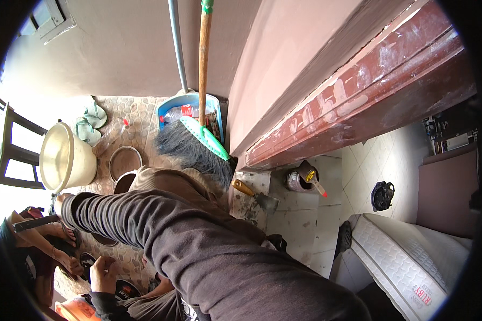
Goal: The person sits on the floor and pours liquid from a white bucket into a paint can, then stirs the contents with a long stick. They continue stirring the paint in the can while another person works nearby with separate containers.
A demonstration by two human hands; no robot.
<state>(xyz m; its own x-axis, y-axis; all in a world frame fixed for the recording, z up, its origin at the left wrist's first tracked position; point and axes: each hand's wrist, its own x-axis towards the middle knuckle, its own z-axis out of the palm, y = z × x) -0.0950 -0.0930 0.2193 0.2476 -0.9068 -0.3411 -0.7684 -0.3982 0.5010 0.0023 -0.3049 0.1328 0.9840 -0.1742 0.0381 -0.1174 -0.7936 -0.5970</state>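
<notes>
My right arm, in a dark sleeve, stretches from the lower right across to the left. Its hand [63, 205] is mostly hidden by the cuff, beneath a cream bucket [85, 160] in the picture; its fingers cannot be made out. A dark flat bar [36, 222] lies close by, and what holds it is unclear. Lower down, my left hand [103, 274] is raised with curled fingers; anything inside them is hidden. Beyond my arm, a scraper [266, 203] with a wooden handle lies on the doorway sill, near a paint can [295, 182] with a paintbrush [317, 184] across it.
A broom [203, 136] rests against a blue dustpan [162, 109] holding a plastic bottle. Round containers [125, 149] and slippers [91, 120] are on the pebbled floor. Another person [29, 267] sits lower left. A door frame [353, 96], black bag [382, 196] and mattress [396, 251] are right.
</notes>
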